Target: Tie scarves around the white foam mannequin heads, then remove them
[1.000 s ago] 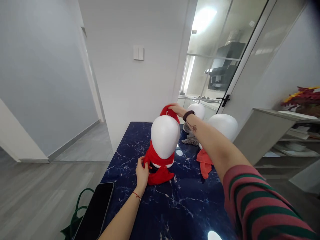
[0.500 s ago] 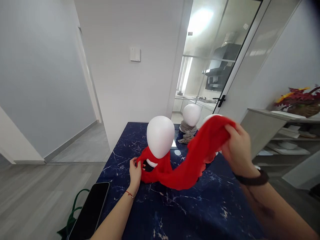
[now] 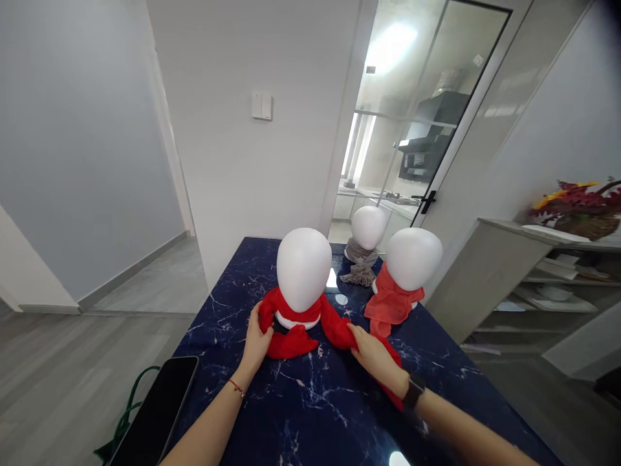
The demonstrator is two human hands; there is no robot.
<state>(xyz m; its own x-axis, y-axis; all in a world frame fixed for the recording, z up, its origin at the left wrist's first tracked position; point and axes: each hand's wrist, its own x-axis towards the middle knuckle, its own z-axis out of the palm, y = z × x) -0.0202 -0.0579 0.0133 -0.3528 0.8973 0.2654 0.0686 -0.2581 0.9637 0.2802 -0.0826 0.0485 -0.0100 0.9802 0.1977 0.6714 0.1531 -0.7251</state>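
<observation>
A white mannequin head [image 3: 304, 266] stands upright on the dark blue marbled table [image 3: 310, 421]. Round its neck passes a red scarf [image 3: 290, 344], with one end lying in front of the head and the other running out to the right. At the left side of the neck, my left hand [image 3: 256, 342] has its fingers closed on the scarf. My right hand [image 3: 376, 356] grips the right-hand length just beside the head; the tail of that length trails under my wrist toward the table's near side.
Behind to the right are a mannequin head with a coral scarf [image 3: 389, 307] and another with a grey scarf [image 3: 361, 259]. A phone [image 3: 158, 411] lies at the table's left edge. A shelf unit [image 3: 514, 259] stands at right.
My right hand has come down and inward from high on the right, lowering its scarf length to the table. The coral-scarfed head now shows fully. My left hand stays by the neck.
</observation>
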